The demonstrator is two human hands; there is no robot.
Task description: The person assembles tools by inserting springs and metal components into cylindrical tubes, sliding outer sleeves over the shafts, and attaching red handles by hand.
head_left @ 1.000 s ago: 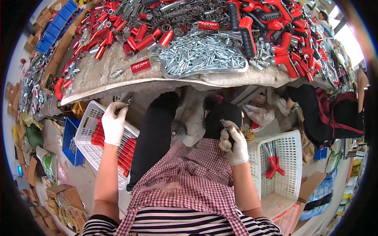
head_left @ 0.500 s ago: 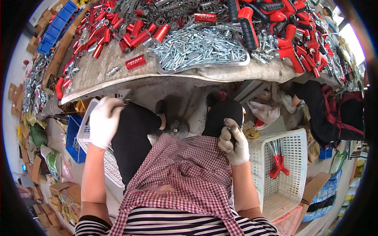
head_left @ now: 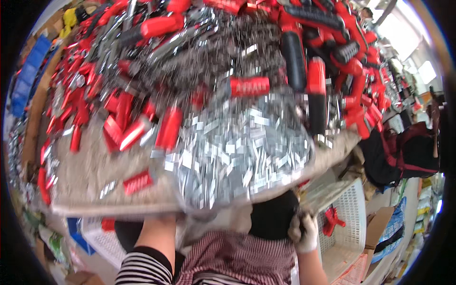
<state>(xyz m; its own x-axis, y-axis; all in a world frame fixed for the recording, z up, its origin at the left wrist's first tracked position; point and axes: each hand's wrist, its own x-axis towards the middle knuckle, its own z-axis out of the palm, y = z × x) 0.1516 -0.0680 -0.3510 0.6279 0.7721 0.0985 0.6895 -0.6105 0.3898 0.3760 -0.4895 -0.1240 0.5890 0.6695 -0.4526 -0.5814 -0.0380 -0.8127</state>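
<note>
My right hand [head_left: 305, 233], in a white glove with dirty fingertips, is closed at the right of my lap, in front of my dark-trousered knee. Something small and dark may be between its fingers; blur hides what it is. My left forearm [head_left: 159, 237] reaches forward under the near edge of the bench [head_left: 95, 209], and the hand itself is hidden there. Above it on the bench lies a shallow tray [head_left: 311, 159] heaped with short silvery pins [head_left: 237, 147]. A red printed sleeve [head_left: 137, 182] lies left of the tray, with a small metal piece [head_left: 108, 189] beside it.
Red tubes [head_left: 168, 128], dark springs [head_left: 185, 66] and red-and-black handles [head_left: 294, 57] pile up across the bench. At my right stands a white perforated crate [head_left: 354, 204] with red-handled tools [head_left: 333, 222] in it. Another white crate [head_left: 102, 240] stands at my left.
My view has tilted up and forward, so the bench fills more of it. My left hand has moved from beside my left knee to under the bench edge. My right hand stays closed near my right knee.
</note>
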